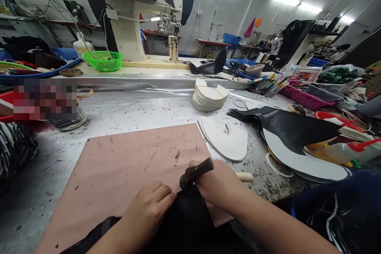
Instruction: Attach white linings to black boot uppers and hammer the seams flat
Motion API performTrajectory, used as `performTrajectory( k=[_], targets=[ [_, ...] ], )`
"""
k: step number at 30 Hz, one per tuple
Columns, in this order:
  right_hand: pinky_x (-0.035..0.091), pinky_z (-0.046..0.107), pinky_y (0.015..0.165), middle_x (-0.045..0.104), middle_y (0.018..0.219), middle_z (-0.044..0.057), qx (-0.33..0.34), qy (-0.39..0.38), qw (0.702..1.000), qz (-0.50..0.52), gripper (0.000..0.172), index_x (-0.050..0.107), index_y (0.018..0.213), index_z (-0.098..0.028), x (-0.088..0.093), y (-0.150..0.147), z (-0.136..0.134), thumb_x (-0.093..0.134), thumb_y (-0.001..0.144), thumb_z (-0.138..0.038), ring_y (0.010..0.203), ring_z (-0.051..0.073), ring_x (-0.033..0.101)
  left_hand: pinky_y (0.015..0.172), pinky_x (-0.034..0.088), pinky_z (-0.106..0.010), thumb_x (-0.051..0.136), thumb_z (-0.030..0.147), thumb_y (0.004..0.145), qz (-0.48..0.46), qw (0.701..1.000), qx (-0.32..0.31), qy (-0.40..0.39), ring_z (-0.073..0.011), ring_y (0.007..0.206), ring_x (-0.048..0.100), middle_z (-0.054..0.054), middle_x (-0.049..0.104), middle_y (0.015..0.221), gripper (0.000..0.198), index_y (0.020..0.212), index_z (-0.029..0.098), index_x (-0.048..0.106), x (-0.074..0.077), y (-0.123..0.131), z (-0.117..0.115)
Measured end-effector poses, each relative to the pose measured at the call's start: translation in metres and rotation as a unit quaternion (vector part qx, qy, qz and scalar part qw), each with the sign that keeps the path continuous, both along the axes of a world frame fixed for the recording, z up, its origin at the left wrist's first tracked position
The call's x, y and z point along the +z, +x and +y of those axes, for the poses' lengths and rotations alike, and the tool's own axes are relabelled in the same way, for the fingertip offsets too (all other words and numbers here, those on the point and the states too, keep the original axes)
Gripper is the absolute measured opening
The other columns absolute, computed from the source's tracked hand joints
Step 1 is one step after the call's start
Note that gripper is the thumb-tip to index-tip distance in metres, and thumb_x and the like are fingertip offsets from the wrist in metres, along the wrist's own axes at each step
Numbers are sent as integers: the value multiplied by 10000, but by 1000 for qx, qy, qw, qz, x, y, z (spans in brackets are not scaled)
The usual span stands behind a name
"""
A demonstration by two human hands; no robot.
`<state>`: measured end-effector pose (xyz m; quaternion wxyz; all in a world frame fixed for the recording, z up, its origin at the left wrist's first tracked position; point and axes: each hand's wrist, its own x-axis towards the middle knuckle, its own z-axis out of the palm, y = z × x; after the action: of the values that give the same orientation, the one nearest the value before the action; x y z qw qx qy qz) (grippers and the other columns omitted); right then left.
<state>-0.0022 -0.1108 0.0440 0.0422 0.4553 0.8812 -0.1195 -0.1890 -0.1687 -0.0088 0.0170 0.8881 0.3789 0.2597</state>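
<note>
A hammer is in my right hand, its dark head sticking out on the left and the end of its pale wooden handle on the right. Just under the hammer head lies the upper edge of a black leather piece, which spreads down toward my body. My left hand is closed, fingers pressed on that leather's edge. Beneath both is a pinkish-brown work sheet with dark scraps on it. Flat white cut pieces rest beside its right edge.
A bundled stack of white pieces stands further back. Black leather pieces and bottles with red tips are at right. Behind rises a sewing machine, with a green basket beside it. A pink basket sits back right.
</note>
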Motion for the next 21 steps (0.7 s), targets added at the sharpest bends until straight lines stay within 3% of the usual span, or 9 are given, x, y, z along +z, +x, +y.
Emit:
performTrajectory(
  k=[6, 10, 13, 18, 21],
  targets=[
    [278, 269, 508, 668, 761, 42, 8, -28, 999, -18, 145, 608, 824, -196, 9, -3, -4, 492, 753, -144, 672, 196, 608, 607, 440, -231, 364, 116, 884, -67, 985, 36, -153, -137, 708, 551, -22, 583, 766, 249, 841, 207, 592, -8, -9, 1],
    [256, 270, 489, 666, 738, 28, -6, -3, 1000, 16, 151, 605, 816, -211, 10, -3, -6, 481, 758, -147, 649, 189, 605, 576, 414, -236, 364, 115, 895, -43, 994, 22, -99, -140, 669, 532, -26, 576, 743, 241, 851, 190, 589, -6, -10, 1],
    [244, 270, 478, 665, 711, 30, 18, -26, 999, 12, 161, 606, 804, -202, 9, -3, -7, 479, 745, -123, 621, 181, 592, 560, 400, -240, 342, 84, 891, -3, 998, 9, -62, -140, 640, 510, -27, 564, 721, 275, 817, 178, 590, 0, -9, 1],
    [246, 260, 500, 667, 738, 30, 12, -13, 1000, 22, 135, 602, 803, -196, 15, -6, -5, 503, 750, -121, 633, 166, 579, 612, 434, -244, 352, 108, 885, -2, 990, 34, -140, -151, 706, 538, -26, 570, 783, 258, 878, 206, 590, 2, -11, -3],
    [237, 254, 483, 663, 741, 31, 26, -43, 999, 4, 117, 599, 808, -188, 16, -10, -5, 516, 754, -124, 622, 163, 580, 604, 437, -236, 342, 105, 888, -37, 990, 42, -129, -146, 696, 542, -27, 574, 765, 256, 842, 191, 578, -1, -12, -6]
  ],
)
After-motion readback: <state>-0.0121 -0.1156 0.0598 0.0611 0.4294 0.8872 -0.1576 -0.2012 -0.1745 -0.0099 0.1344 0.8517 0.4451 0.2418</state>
